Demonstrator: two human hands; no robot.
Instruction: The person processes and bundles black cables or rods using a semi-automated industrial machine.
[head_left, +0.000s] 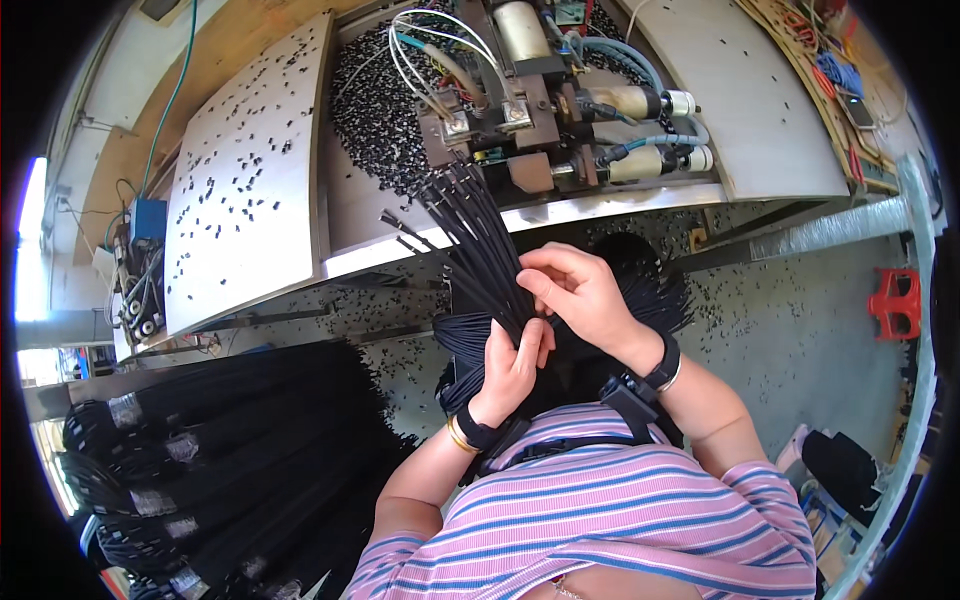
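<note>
Cords (pixel 478 238) fan out beyond the left grip (pixel 511 370)

Workbench (pixel 296 238), pale-topped: bore scattered small black pieces (pixel 243 182) on its left panel, a dense heap (pixel 375 130) mid-bench, and a machine (pixel 535 105) with cylinders. Floor (pixel 825 300), grey: held strewn black bits (pixel 735 340), one red stool (pixel 895 303).

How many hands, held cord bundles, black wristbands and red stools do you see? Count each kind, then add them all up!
Hands: 2 (left hand, right hand)
Held bundle of black cords: 1
Black wristbands (left, right): 2
Red stool: 1
Total: 6
</note>
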